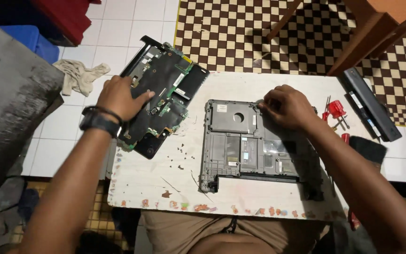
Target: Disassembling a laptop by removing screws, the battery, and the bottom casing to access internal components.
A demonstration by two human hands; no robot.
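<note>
A dark circuit board [158, 101] lies on the far left of the white table [165, 188], pressed flat under the spread left hand [118, 98]. To its right, the grey laptop shell [245, 148] is touched at its far edge by the right hand [285, 107], fingers curled; any pinch cannot be told. The board is best steadied flat. Screwdrivers [335, 110] and a battery [371, 104] lie far right.

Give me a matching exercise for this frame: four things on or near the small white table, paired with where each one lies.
Things:
1. circuit board assembly
2. grey laptop base
3. red-handled screwdriver
4. black battery pack

Places:
A. middle of the table, under the right hand
B. far right, angled over the table edge
C. upper left corner, under the left hand
D. between the base and the battery pack

Pairs: 1-C, 2-A, 3-D, 4-B
</note>
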